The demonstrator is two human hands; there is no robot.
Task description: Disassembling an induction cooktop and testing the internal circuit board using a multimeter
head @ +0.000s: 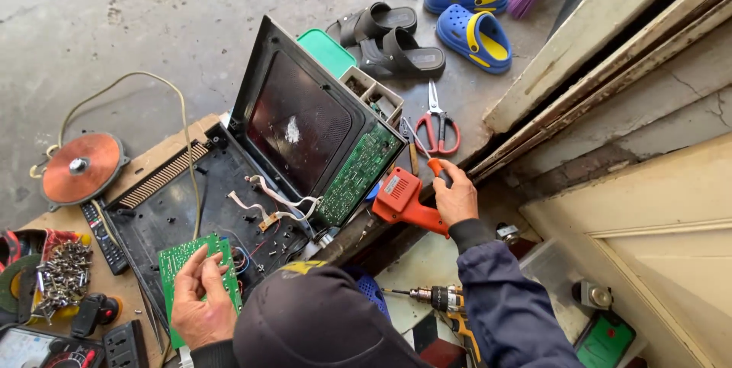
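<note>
The left hand [200, 303] is clenched around a green circuit board [194, 276], thumb and fingers pinching its near edge, while the right hand [456, 199] is wrapped around the grip of an orange tool [404, 202], something like a soldering gun, though I can't be sure of its kind from here. The board sits at the near corner of the opened black casing [206, 200] and still trails thin coloured wires into it, so it looks loosened but not yet free. The orange tool is held off to the right of the casing, above the edge of the bench, not touching the board.

Going by how things lie, the stripping is well along: the casing is split open, its glass-topped lid [297, 120] is propped up on edge with a second green board [358, 173] exposed on its side, and a copper coil disc [80, 168] lies apart to the left on its cable. What seems left is cutting the wires and lifting the boards out.

Close by are a yellow drill [450, 303] below the right arm and a heap of screws [65, 273] at the left. Farther off lie red-handled scissors [438, 128], then black sandals [389, 36] and blue clogs [473, 13] on the concrete floor [114, 17].
</note>
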